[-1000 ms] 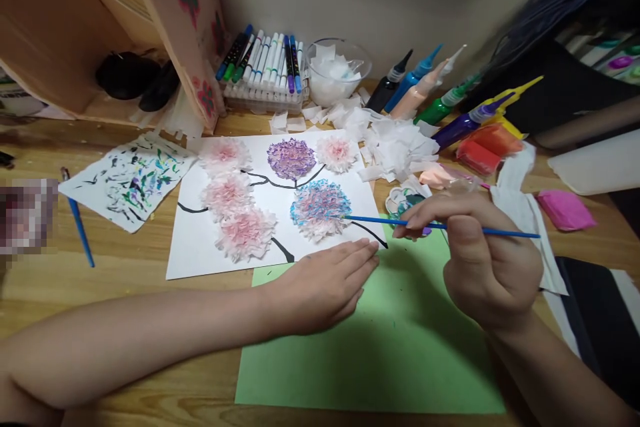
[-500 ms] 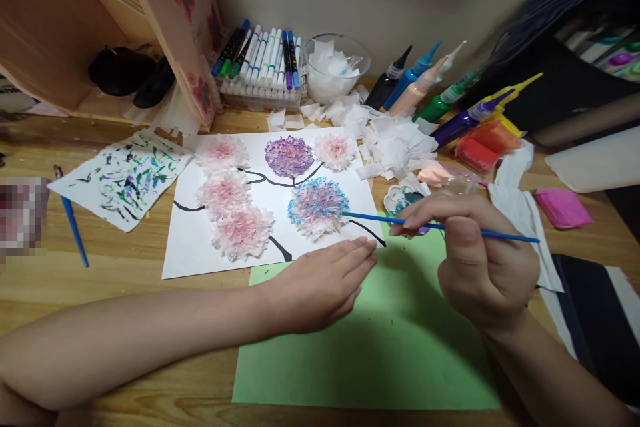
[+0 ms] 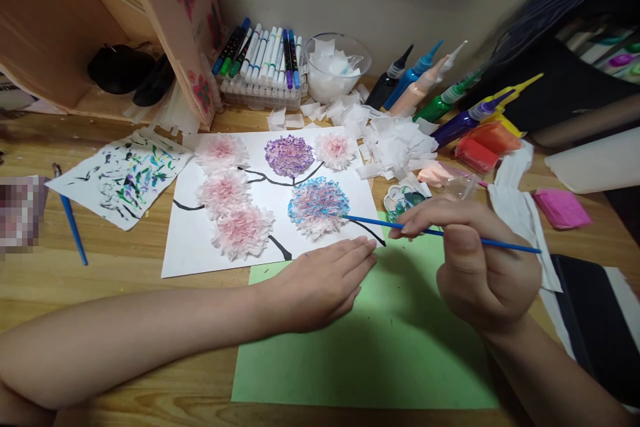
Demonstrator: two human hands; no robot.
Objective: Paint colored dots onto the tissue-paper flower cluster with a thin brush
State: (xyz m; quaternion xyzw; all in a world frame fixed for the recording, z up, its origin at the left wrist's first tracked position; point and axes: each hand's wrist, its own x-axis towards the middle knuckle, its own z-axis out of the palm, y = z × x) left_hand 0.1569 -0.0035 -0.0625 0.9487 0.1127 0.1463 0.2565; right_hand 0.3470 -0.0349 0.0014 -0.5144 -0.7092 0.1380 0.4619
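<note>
My right hand grips a thin blue paintbrush whose tip touches the right edge of a blue and pink tissue-paper flower. That flower is glued on a white sheet with several other pink and purple tissue flowers and black painted branches. My left hand lies flat, palm down, pressing the sheet's lower right corner where it meets a green paper. A small paint palette sits just beyond my right hand's fingers.
Squeeze paint bottles lie at the back right beside a heap of white tissue pieces. A marker set and a clear bowl stand by the wall. A paint-smeared scrap and second blue brush lie at left.
The brush tip has stayed at the flower's right edge while the handle end dipped slightly lower. My left hand has not moved.
</note>
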